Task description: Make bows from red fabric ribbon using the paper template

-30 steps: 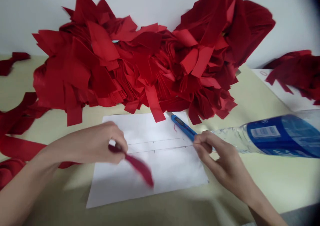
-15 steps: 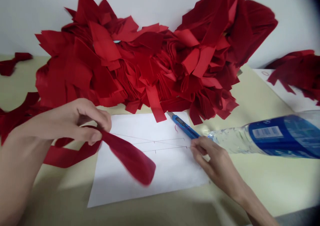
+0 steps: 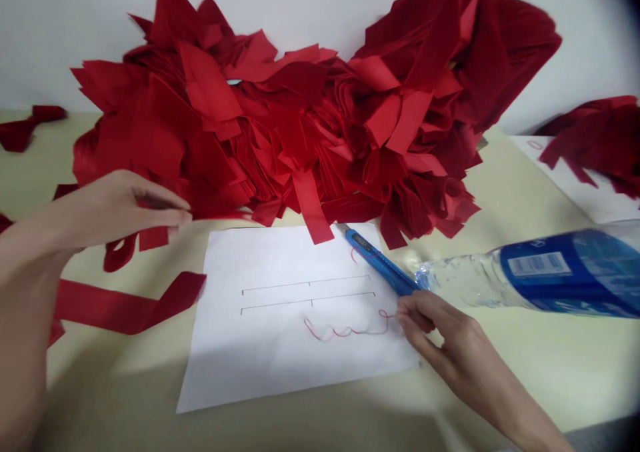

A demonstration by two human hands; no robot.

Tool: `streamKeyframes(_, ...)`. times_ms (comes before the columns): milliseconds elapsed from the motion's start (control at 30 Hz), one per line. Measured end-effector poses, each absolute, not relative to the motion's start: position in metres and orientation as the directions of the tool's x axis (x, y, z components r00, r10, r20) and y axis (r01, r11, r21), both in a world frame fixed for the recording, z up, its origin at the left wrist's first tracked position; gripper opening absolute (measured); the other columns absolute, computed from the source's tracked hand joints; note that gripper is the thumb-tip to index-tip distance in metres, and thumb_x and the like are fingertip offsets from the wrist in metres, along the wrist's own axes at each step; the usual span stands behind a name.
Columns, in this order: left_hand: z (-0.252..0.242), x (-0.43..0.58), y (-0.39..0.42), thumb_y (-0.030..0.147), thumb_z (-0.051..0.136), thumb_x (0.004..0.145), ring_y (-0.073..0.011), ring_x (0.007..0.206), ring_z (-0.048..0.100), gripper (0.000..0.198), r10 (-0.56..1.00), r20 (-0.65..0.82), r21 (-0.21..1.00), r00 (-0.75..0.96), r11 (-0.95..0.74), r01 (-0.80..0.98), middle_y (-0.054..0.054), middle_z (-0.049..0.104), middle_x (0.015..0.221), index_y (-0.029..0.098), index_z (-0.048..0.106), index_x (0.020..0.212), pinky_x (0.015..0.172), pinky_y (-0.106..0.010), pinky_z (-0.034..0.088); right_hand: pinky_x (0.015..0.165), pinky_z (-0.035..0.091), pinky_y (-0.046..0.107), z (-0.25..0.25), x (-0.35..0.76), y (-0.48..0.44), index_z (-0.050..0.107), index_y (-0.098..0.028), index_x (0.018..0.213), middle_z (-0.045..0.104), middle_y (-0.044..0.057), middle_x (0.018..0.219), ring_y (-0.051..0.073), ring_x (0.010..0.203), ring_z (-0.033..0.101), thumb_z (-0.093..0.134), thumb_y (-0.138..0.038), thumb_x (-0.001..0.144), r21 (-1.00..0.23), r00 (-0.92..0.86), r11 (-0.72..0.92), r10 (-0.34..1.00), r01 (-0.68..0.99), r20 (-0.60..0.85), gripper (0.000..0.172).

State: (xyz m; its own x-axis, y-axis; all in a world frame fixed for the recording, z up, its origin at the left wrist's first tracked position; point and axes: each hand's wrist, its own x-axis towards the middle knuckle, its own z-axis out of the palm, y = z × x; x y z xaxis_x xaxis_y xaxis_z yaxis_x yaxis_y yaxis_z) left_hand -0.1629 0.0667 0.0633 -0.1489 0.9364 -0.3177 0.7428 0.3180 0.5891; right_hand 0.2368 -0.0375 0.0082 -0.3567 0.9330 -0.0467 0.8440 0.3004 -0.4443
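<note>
Bottle label (image 3: pixel 565 272) — barcode (image 3: pixel 537 264), txt unreadable

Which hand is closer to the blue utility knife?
Right. The right hand is just below the rear end of the blue utility knife, while the left hand is far to its left, past the sheet of paper.

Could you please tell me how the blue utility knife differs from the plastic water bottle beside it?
The blue utility knife is slim and opaque, while the plastic water bottle is bulkier and clear, with a blue label. The knife lies partly on the paper sheet, the bottle off it. Both show blue and lie beside the right hand.
</note>
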Motion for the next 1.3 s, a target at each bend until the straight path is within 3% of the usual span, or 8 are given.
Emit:
streamKeyframes(167,0.066,-0.155,0.063,0.028,0.060,0.076,-0.0101,0.078,0.058,0.031,0.964,-0.243,0.660,-0.105,0.244,0.711,0.010,0.066,0.067,0.008,0.067,0.099,0.074,-0.022,0.039,0.054,0.045,0.027,0.004,0.237,-0.039,0.060,-0.020,0.077,0.058,0.000,0.067,0.015,0.059,0.057,0.051,-0.026,0.089,-0.355,-0.352,0.296,0.930,0.887,-0.105,0.016)
streamKeyframes(267,0.061,-0.148,0.057,0.029,0.066,0.071,-0.0116,0.074,0.059,0.033,0.968,-0.248,0.715,-0.027,0.201,0.669,0.009,0.068,0.068,0.012,0.068,0.099,0.072,-0.024,0.042,0.059,0.048,0.032,0.003,0.238,-0.040,0.063,-0.019,0.082,0.062,0.004,0.075,0.019,0.069,0.060,0.046,-0.024,0.091,-0.280,-0.358,0.346,0.934,0.896,0.008,0.020)
streamKeyframes(400,0.054,-0.116,0.042,0.032,0.074,0.062,-0.0146,0.068,0.059,0.025,0.969,-0.216,0.755,0.120,0.088,0.650,0.004,0.071,0.070,0.015,0.074,0.080,0.063,-0.022,0.043,0.082,0.049,0.041,0.009,0.235,-0.044,0.054,-0.018,0.122,0.061,0.011,0.114,0.024,0.103,0.057,0.035,-0.004,0.087,-0.207,-0.402,0.444,0.890,0.872,0.214,0.042)
streamKeyframes(567,0.051,-0.087,0.029,0.033,0.065,0.075,-0.0104,0.060,0.054,0.016,0.918,-0.198,0.776,0.344,-0.068,0.628,0.004,0.069,0.072,0.020,0.072,0.070,0.055,-0.020,0.038,0.072,0.049,0.034,0.017,0.223,-0.049,0.051,-0.018,0.123,0.070,0.004,0.088,0.019,0.078,0.064,0.046,-0.006,0.086,-0.214,-0.278,0.355,0.905,0.910,0.321,0.039)
streamKeyframes(800,0.040,-0.079,0.029,0.034,0.066,0.074,-0.0142,0.065,0.058,0.015,0.859,-0.358,0.928,0.366,0.287,0.236,0.002,0.066,0.060,0.023,0.073,0.067,0.064,-0.023,0.043,0.069,0.052,0.025,0.028,0.219,-0.040,0.060,-0.023,0.106,0.069,0.001,0.099,0.016,0.086,0.066,0.057,-0.023,0.085,-0.570,-0.196,0.230,0.973,0.789,0.122,0.021)
streamKeyframes(933,0.033,-0.067,0.019,0.033,0.076,0.060,-0.0210,0.085,0.063,0.019,0.783,-0.556,0.804,0.279,0.592,-0.061,-0.002,0.072,0.081,0.022,0.074,0.076,0.074,-0.028,0.048,0.072,0.051,0.024,0.032,0.213,-0.033,0.063,-0.023,0.091,0.068,-0.001,0.090,0.013,0.078,0.064,0.065,-0.027,0.080,-0.744,-0.163,0.154,0.985,0.650,0.061,0.012)
streamKeyframes(1067,0.027,-0.055,0.010,0.028,0.079,0.056,-0.0221,0.081,0.064,0.023,0.707,-0.661,0.699,0.250,0.702,-0.136,-0.004,0.072,0.087,0.021,0.073,0.077,0.073,-0.032,0.048,0.070,0.049,0.023,0.031,0.198,-0.028,0.062,-0.023,0.084,0.066,-0.001,0.084,0.012,0.078,0.062,0.065,-0.025,0.082,-0.896,-0.156,0.049,0.988,0.442,-0.023,0.004)
streamKeyframes(1300,0.017,-0.040,0.004,0.026,0.068,0.069,-0.0151,0.065,0.056,0.008,0.623,-0.547,0.658,0.559,0.733,-0.173,-0.002,0.064,0.068,0.018,0.071,0.069,0.066,-0.026,0.044,0.061,0.046,0.023,0.031,0.172,-0.026,0.044,-0.024,0.092,0.065,-0.004,0.075,0.011,0.068,0.060,0.063,-0.024,0.085,-0.981,-0.270,-0.181,0.943,0.065,-0.192,0.020)
